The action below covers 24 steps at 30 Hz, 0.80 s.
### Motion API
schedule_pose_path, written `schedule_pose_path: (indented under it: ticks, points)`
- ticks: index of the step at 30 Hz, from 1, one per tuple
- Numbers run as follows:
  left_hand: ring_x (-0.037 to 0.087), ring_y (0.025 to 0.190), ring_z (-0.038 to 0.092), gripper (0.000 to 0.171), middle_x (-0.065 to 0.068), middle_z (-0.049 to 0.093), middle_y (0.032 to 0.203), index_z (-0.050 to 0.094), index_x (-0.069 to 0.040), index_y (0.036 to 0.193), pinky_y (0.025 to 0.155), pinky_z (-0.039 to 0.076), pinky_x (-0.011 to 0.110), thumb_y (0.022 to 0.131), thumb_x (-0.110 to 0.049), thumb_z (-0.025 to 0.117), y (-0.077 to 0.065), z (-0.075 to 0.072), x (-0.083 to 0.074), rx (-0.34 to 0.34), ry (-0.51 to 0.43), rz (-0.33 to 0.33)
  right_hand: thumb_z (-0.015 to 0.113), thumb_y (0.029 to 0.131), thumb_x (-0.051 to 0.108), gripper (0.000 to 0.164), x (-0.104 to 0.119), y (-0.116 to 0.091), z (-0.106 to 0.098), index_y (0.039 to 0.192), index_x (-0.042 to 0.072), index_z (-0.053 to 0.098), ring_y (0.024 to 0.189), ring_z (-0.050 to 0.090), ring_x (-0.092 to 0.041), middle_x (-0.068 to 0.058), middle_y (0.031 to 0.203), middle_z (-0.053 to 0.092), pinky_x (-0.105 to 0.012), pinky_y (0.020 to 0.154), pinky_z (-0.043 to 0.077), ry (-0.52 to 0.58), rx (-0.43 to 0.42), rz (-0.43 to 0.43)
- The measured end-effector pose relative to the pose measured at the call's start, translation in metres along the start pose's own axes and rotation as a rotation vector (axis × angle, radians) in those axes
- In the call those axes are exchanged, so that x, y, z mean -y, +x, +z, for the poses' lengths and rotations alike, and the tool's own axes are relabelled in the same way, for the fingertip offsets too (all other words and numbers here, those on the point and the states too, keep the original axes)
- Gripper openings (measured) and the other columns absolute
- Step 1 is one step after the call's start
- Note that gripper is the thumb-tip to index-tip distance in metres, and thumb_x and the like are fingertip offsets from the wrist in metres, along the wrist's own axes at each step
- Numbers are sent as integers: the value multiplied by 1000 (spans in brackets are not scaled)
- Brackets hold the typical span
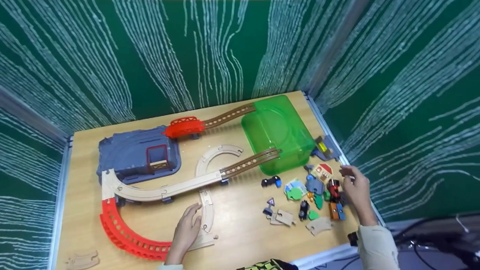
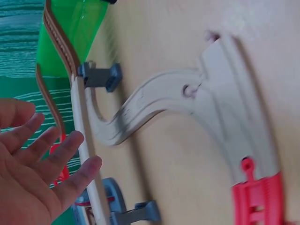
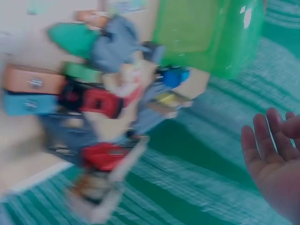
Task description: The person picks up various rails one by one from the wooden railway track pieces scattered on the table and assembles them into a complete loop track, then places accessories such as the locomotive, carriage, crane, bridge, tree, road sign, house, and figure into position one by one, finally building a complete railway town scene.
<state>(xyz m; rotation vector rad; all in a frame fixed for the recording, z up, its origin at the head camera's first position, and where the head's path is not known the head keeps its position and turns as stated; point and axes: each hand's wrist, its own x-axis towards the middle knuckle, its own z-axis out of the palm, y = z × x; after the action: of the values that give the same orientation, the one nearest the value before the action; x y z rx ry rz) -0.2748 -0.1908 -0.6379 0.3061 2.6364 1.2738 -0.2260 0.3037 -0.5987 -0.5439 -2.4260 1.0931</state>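
Observation:
My left hand (image 1: 186,227) hovers with loosely spread fingers by the wooden switch track (image 2: 234,108) and the curved wooden track (image 1: 207,213) joined to it. In the left wrist view, the fingers overlap a raised pale track (image 2: 86,145) and grip nothing. On the right, my other hand (image 1: 356,187) has relaxed fingers and an empty palm. Nearest to it are a red toy engine (image 1: 333,190), orange and blue wagons (image 1: 336,211) and a small house piece (image 1: 323,171). The right wrist view is blurred and shows that hand (image 3: 276,164) apart from the toys.
A raised loop runs through a grey mountain base (image 1: 127,152), a red bridge (image 1: 185,127), a green bin (image 1: 277,131) and red curved track (image 1: 127,232). Loose wooden tracks (image 1: 285,217) and a black engine (image 1: 304,210) lie right of centre. Green patterned walls (image 1: 225,48) border the table.

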Motion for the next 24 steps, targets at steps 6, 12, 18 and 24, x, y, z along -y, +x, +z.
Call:
schedule_pose_path:
  ticks: [6, 12, 18, 24]
  points:
    - [28, 110, 48, 36, 11, 45, 126, 50, -6, 121, 91, 38, 46, 85, -6, 52, -11, 10, 6, 11, -31, 3, 45, 77, -12, 29, -36, -40, 13, 99, -1, 60, 78, 57, -23, -14, 87, 63, -10, 62, 41, -43, -54, 80]
    - [27, 106, 50, 35, 13, 47, 124, 51, -4, 119, 88, 40, 46, 84, -4, 52, -16, 16, 9, 20, -47, 3, 45, 73, -14, 29, -67, -79, 30, 97, -6, 60, 79, 56, -29, -18, 84, 61, -25, 63, 45, -127, 21, 88]
    - [27, 106, 49, 35, 11, 48, 123, 51, -4, 119, 89, 39, 45, 84, -4, 51, -17, 18, 6, 31, -64, 12, 47, 76, -10, 27, -80, -109, 49, 100, -5, 59, 90, 55, -35, -22, 95, 60, -46, 75, 44, -145, 146, 118]
    - [28, 106, 49, 34, 12, 48, 122, 51, -4, 120, 89, 39, 45, 85, -6, 51, -18, 21, 3, 65, -51, 5, 64, 75, 1, 31, -75, -132, 80, 105, 1, 59, 97, 51, -31, -16, 105, 56, -48, 82, 42, -174, 239, 25]
